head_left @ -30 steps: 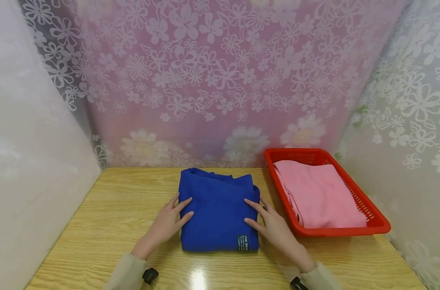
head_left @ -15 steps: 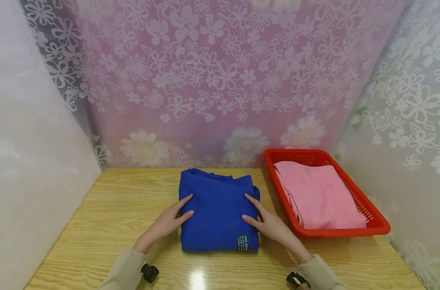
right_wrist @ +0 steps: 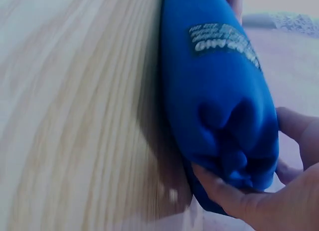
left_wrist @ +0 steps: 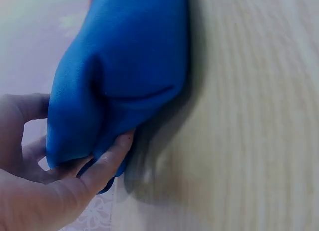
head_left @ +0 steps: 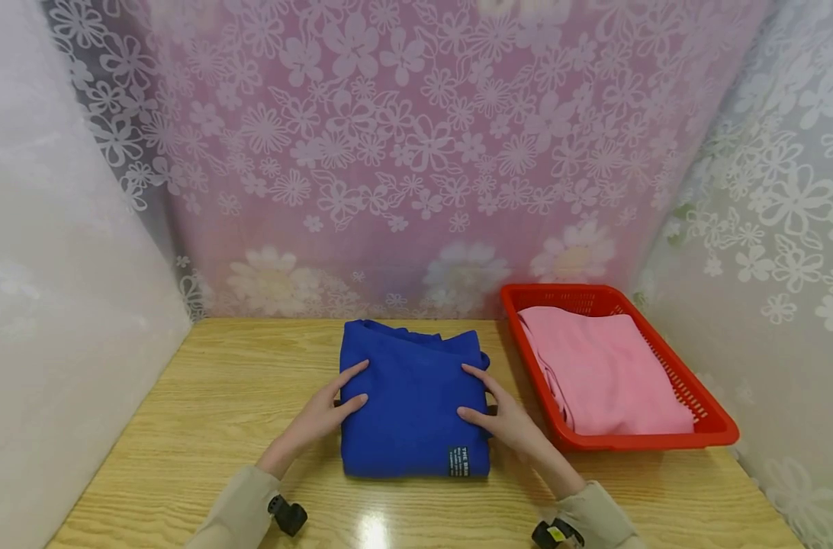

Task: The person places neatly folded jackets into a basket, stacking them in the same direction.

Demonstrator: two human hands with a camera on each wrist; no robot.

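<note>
A folded blue garment [head_left: 413, 412] with a dark printed label [head_left: 459, 461] at its near right corner lies on the wooden table. My left hand [head_left: 318, 414] grips its left side, thumb and a finger on top. On the opposite side my right hand [head_left: 516, 423] holds it the same way. In the left wrist view, fingers of the left hand [left_wrist: 55, 191] reach under the blue folds [left_wrist: 134, 46]. Fingers of the right hand [right_wrist: 269, 201] likewise go beneath the rolled edge in the right wrist view. Other fingertips are hidden by the cloth.
To the right stands a red plastic basket [head_left: 653, 441] with a folded pink garment [head_left: 609, 374] in it, close to my right hand. Wooden tabletop [head_left: 231, 381] extends to the left. A flowered curtain [head_left: 416, 191] hangs behind the table, with pale sheets at both sides.
Both hands have slid their fingers from resting on the top and sides to gripping the garment's two sides, some fingers now underneath. The garment has barely shifted; the basket stays put.
</note>
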